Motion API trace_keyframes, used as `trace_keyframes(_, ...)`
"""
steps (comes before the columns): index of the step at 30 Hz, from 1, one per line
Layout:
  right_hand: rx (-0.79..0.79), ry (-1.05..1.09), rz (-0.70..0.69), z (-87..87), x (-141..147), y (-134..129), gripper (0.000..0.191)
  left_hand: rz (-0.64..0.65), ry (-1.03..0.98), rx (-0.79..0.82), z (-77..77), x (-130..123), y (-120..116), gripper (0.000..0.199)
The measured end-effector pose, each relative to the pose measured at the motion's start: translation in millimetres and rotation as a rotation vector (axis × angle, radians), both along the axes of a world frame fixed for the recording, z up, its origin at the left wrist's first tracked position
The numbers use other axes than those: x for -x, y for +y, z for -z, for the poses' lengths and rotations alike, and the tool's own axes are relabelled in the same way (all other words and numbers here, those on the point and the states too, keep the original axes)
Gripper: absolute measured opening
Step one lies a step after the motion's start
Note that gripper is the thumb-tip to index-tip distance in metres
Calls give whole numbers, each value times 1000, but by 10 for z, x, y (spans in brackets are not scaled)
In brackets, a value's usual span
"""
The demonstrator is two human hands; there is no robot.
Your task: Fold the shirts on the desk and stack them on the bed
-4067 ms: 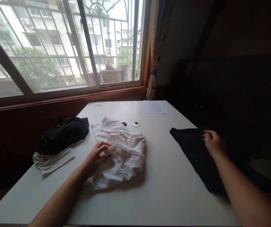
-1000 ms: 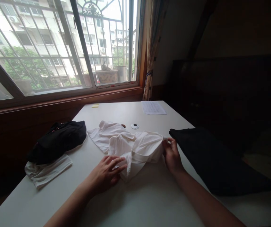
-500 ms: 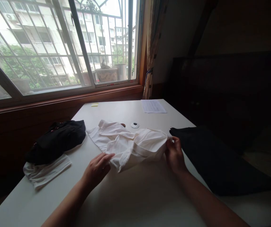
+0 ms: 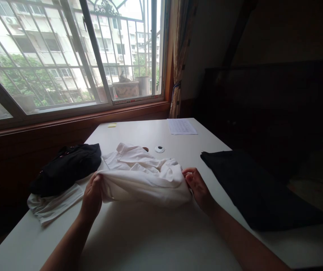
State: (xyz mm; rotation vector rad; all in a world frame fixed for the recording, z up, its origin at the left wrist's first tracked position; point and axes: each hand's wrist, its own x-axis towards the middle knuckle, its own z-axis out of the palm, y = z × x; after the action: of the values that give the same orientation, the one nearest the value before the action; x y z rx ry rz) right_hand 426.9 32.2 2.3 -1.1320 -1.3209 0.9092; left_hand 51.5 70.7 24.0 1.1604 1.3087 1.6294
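A: Hand poses?
B: We've got both forearms (image 4: pixel 68 242) slanting inward from the bottom edge. The left hand (image 4: pixel 92 195), upright and closed, grips the white garment (image 4: pixel 147 186) at its left end. The right hand (image 4: pixel 198 188) is half-curled, fingertips touching its right side; we can't tell if they grip.
A: Garment?
B: Frame center, bunched, partly lifted off the surface (image 4: pixel 153 241).

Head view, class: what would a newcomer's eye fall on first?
Probably the bright barred window at the upper left. Next, the white garment near the centre, gripped by the left hand, the right hand at its other end. A black garment lies left, dark cloth right.
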Motion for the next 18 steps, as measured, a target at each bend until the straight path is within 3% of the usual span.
trace_keyframes(3,47,-14,-81,61,3,36,39,-49,98,46,-14,36,26,43)
trace_keyframes(8,-65,-150,58,103,6,164,35,-78,116,128,-16,82,14,43)
trace_keyframes(13,-160,-379,148,129,-56,252,35,-67,183,110,21,124,29,43)
trace_keyframes(18,-131,-575,44,167,-106,299,41,-68,276,73,48,164,32,50)
